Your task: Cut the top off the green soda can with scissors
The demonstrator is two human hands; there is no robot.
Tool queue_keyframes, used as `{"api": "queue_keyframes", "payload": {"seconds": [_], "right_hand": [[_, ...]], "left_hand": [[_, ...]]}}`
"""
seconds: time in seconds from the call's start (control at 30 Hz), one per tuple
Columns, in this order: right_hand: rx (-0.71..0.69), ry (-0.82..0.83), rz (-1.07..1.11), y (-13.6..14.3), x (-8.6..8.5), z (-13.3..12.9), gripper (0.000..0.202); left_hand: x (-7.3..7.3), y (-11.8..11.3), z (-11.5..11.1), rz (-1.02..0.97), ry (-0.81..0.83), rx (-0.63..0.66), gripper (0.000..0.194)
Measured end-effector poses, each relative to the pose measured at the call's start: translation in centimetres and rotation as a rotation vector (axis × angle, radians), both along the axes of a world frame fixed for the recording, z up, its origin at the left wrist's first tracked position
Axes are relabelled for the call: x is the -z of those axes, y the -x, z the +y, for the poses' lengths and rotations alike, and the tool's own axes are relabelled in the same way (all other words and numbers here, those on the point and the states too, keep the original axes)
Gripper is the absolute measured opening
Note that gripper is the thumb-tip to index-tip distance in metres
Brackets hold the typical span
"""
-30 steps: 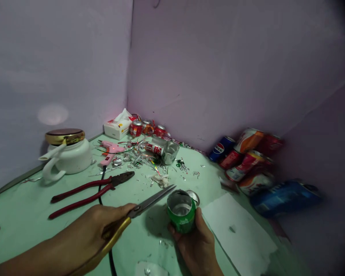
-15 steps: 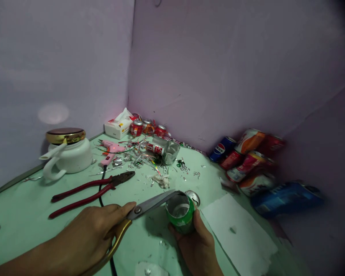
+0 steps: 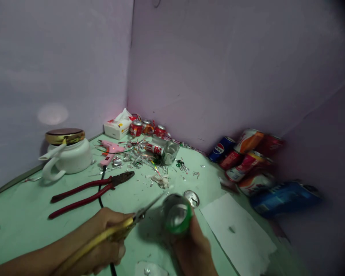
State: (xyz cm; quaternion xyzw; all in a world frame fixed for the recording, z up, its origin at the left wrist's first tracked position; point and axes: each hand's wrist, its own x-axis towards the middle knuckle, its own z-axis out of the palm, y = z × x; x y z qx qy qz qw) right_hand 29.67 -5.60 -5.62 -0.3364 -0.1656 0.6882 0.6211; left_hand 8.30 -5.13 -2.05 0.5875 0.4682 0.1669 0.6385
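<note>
Closed round the yellow handles of a pair of scissors (image 3: pixel 140 214), my left hand (image 3: pixel 106 234) is at the lower left. The blades point up and right, with a gap between their tip and the can. In my right hand (image 3: pixel 197 243) is a green drink can (image 3: pixel 179 214) with its top cut off, tilted so that the shiny inside faces me. The can and hand are smeared by motion. A loose can lid (image 3: pixel 192 198) with its pull tab lies on the table just behind the can.
Red-handled pliers (image 3: pixel 92 193) lie across a black cord at left, near a pink glue gun (image 3: pixel 111 151) and white teapot (image 3: pixel 74 157). Metal scraps and a cut can (image 3: pixel 170 153) lie behind. Stacked drink cans (image 3: pixel 247 165) and white paper (image 3: pixel 238 234) are at right.
The scissors have come away from the can's rim, and my left hand has turned, bringing the handles up. The can has tilted toward me and dropped slightly, uncovering more of the lid.
</note>
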Motion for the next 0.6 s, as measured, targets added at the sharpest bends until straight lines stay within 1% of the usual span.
{"api": "queue_keyframes", "payload": {"seconds": [0.07, 0.1, 0.13, 0.17, 0.2, 0.23, 0.3, 0.37, 0.43, 0.5, 0.6], "right_hand": [[-0.108, -0.122, -0.019, 0.8, 0.4, -0.2, 0.06], [-0.12, -0.122, 0.009, 0.9, 0.5, -0.2, 0.063], [-0.078, -0.071, 0.044, 0.7, 0.7, 0.0, 0.058], [-0.001, 0.0, 0.073, 0.2, 0.7, 0.3, 0.052], [0.072, 0.07, 0.079, -0.5, 0.8, 0.6, 0.047], [0.116, 0.108, 0.085, -1.3, 0.9, 0.9, 0.045], [0.084, 0.129, 0.1, -2.8, 1.0, 1.4, 0.044], [0.026, 0.105, 0.11, -3.8, 1.1, 1.6, 0.043], [0.002, 0.081, 0.107, -4.0, 1.4, 1.5, 0.041], [-0.003, 0.067, 0.09, -3.8, 1.5, 1.4, 0.041], [0.013, 0.049, 0.055, -3.5, 1.4, 1.3, 0.04]], "left_hand": [[0.2, 0.1, 0.1, -0.045, 0.056, -0.008, 0.026], [0.3, 0.2, 0.1, -0.047, 0.032, -0.019, 0.03], [0.5, 0.5, 0.2, -0.029, -0.038, -0.039, 0.033], [0.7, 0.7, 0.3, 0.018, -0.135, -0.081, 0.033], [0.8, 1.1, 0.4, 0.079, -0.248, -0.12, 0.032], [1.0, 1.4, 0.5, 0.139, -0.371, -0.149, 0.033], [1.2, 1.9, 0.6, 0.257, -0.59, -0.165, 0.037], [1.3, 2.1, 0.6, 0.352, -0.717, -0.114, 0.041], [1.5, 2.2, 0.4, 0.418, -0.795, -0.046, 0.042], [1.8, 2.2, 0.2, 0.468, -0.84, -0.009, 0.045], [2.1, 2.1, 0.0, 0.496, -0.862, -0.011, 0.047]]}}
